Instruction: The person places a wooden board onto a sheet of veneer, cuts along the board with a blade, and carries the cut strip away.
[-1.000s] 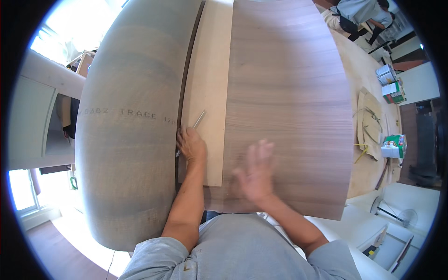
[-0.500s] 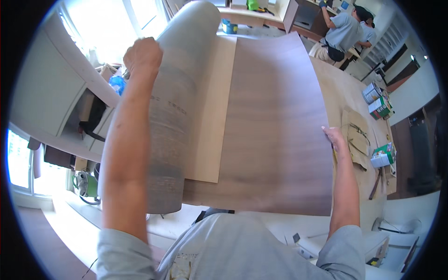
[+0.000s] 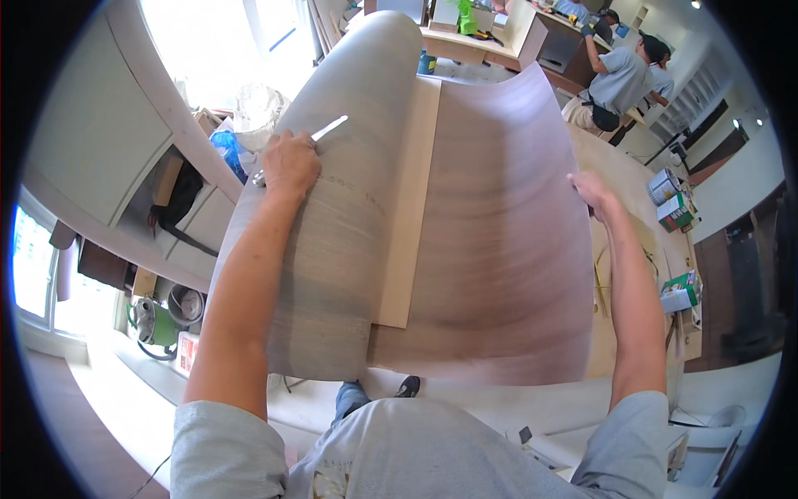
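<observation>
A large roll of greyish-brown veneer sheet (image 3: pixel 332 274) lies lengthwise on the bench, its free part (image 3: pixel 499 241) spread to the right with a brown, wood-like face. My left hand (image 3: pixel 291 163) rests on top of the roll, closed around a slim utility knife (image 3: pixel 330 128) whose pale, blade-like end points away to the right. My right hand (image 3: pixel 593 193) grips the sheet's right edge, which curls upward off the bench. Between roll and spread sheet lies a narrow pale wood board (image 3: pixel 413 224); the roll hides its left side.
Paint cans (image 3: pixel 662 187) and green-and-white tins (image 3: pixel 682 293) stand along the bench's right side (image 3: pixel 619 158). A green vacuum-like machine (image 3: pixel 155 323) sits at lower left, below white cabinets (image 3: pixel 91 141). Co-workers (image 3: pixel 615 79) stand at the far right by wooden cabinet frames (image 3: pixel 519 37).
My left hand has come down and right onto the roll, and the knife now shows. The roll has shifted right. My right hand has moved farther away, lifting the sheet's edge into a curl.
</observation>
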The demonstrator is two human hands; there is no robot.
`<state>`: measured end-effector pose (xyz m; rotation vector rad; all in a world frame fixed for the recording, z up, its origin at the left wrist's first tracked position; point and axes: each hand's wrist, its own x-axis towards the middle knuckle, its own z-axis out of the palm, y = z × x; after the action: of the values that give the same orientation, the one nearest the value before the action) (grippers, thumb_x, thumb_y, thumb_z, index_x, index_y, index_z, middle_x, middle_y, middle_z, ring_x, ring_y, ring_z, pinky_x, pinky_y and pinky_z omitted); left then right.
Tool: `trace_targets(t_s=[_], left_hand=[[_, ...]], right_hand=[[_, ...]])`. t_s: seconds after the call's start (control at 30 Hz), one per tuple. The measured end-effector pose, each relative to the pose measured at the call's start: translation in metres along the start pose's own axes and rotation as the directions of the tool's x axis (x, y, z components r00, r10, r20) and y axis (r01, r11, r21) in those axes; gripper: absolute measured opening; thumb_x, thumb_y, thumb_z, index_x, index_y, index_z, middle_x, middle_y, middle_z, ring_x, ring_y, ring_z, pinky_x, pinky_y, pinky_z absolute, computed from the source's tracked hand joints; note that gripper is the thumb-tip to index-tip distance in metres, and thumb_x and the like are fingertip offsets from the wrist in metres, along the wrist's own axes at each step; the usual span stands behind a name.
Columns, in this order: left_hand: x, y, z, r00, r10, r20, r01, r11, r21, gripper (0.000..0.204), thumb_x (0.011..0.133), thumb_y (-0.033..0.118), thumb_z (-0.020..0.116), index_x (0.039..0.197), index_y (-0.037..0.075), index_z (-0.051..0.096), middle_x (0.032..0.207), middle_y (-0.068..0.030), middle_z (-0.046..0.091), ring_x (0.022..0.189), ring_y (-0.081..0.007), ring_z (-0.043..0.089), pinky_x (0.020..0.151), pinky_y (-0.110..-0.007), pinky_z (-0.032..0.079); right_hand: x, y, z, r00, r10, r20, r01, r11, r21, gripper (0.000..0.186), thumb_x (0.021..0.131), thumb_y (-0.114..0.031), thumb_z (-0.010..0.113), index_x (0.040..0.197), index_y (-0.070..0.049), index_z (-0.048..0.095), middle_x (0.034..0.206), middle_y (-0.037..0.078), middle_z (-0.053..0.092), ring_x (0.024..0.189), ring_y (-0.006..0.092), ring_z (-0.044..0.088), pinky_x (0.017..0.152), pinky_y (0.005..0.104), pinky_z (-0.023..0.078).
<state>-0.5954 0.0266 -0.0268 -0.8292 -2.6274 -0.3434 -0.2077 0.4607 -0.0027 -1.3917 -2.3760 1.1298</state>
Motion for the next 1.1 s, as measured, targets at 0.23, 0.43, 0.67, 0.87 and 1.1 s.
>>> trace_targets(t_s=[0.23,0.43,0.67,0.87,1.1], left_hand=[[0.002,-0.036,-0.012,0.999,-0.033,0.018,0.035,0.992,-0.12,0.027,0.098,0.02,0.056,0.11,0.013,0.079,0.118,-0.0157,0.068,0.119,-0.0357,0.061,0.099,-0.048,0.051],[0.012,-0.083,0.004,0.999,-0.046,0.011,0.047,0.968,-0.248,0.029,0.1,0.02,0.052,0.11,0.01,0.078,0.118,-0.0169,0.068,0.118,-0.0365,0.061,0.095,-0.049,0.052],[0.009,-0.088,0.02,0.993,-0.082,-0.084,0.049,0.938,-0.343,0.026,0.096,0.02,0.057,0.1,0.01,0.081,0.111,-0.0139,0.07,0.109,-0.0348,0.065,0.089,-0.05,0.052],[0.009,-0.085,0.024,0.997,-0.077,-0.015,0.065,0.917,-0.393,0.023,0.096,0.022,0.06,0.101,0.012,0.08,0.114,-0.0094,0.067,0.109,-0.031,0.064,0.088,-0.048,0.051],[0.016,-0.12,0.005,0.993,-0.106,0.041,0.114,0.905,-0.411,0.026,0.098,0.022,0.058,0.106,0.012,0.081,0.119,-0.0125,0.067,0.114,-0.0334,0.064,0.092,-0.048,0.052]], right_hand=[[-0.061,-0.194,0.048,0.995,-0.093,0.046,0.092,0.995,0.038,0.02,0.091,-0.012,0.059,0.092,0.002,0.073,0.082,0.017,0.074,0.068,0.0318,0.076,0.059,0.0521,0.064],[-0.096,-0.333,0.163,0.953,-0.171,0.25,0.254,0.9,-0.353,0.032,0.089,-0.011,0.05,0.075,0.005,0.074,0.081,0.026,0.077,0.067,0.032,0.079,0.061,0.0472,0.066],[-0.136,-0.485,0.31,0.977,-0.045,0.21,0.162,0.796,-0.583,0.039,0.097,-0.009,0.046,0.083,0.007,0.078,0.084,0.018,0.08,0.076,0.0273,0.08,0.07,0.0407,0.067],[-0.14,-0.504,0.35,0.867,-0.116,0.484,0.494,0.324,-0.807,0.034,0.093,-0.012,0.05,0.08,0.006,0.076,0.08,0.022,0.078,0.07,0.031,0.079,0.065,0.0438,0.066],[-0.099,-0.36,0.152,0.948,-0.312,-0.059,0.219,0.776,-0.591,0.04,0.086,-0.022,0.06,0.09,0.017,0.069,0.081,0.027,0.074,0.07,0.0359,0.075,0.063,0.0498,0.059]])
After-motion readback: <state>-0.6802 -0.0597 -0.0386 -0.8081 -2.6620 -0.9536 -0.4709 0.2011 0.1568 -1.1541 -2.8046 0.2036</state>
